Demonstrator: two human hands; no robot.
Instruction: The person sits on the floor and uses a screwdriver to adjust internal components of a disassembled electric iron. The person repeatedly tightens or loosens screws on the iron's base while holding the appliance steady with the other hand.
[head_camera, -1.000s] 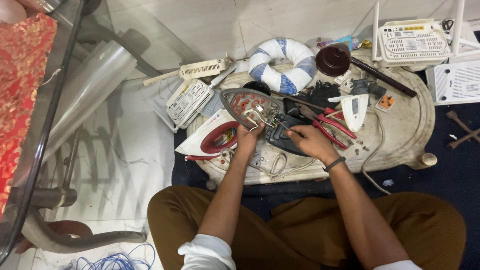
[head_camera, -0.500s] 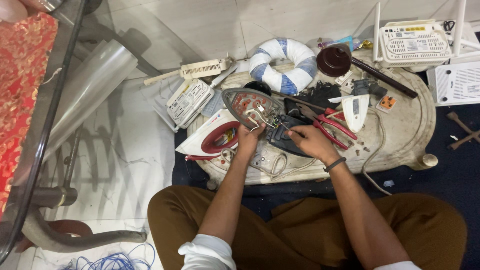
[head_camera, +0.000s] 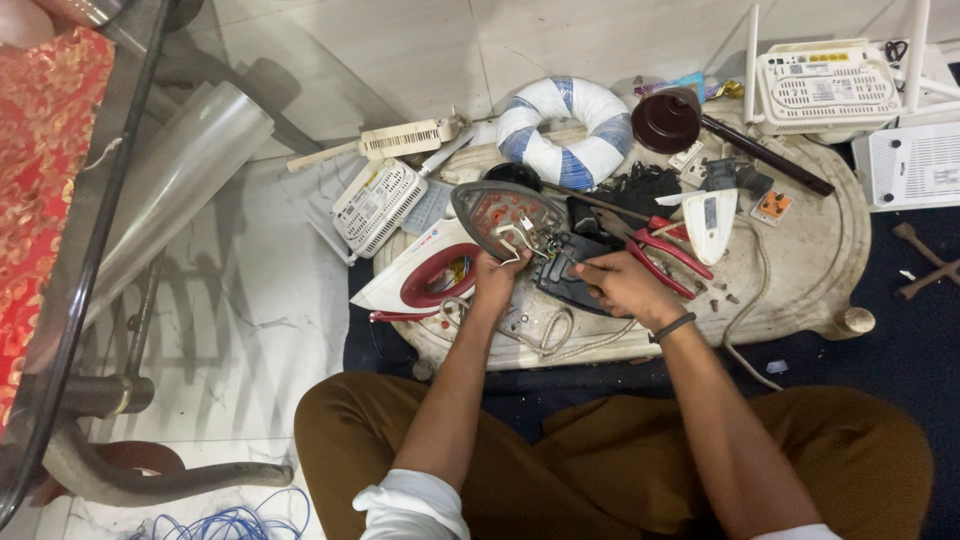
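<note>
Head view: I sit at a low oval work slab (head_camera: 800, 250). My left hand (head_camera: 497, 283) is pinched on the white wires (head_camera: 512, 238) at the near end of the iron soleplate (head_camera: 505, 213). My right hand (head_camera: 622, 288) is pressed around the black housing part (head_camera: 566, 272), just right of it. Soleplate lies flat, inner side up, long axis running far-left to near-right, directly beyond both hands; left hand nearer. Looks grey w/ reddish patches and exposed terminals. Red-and-white iron shell (head_camera: 425, 275) sits to the left, red-handled pliers (head_camera: 665, 248) to the right.
</note>
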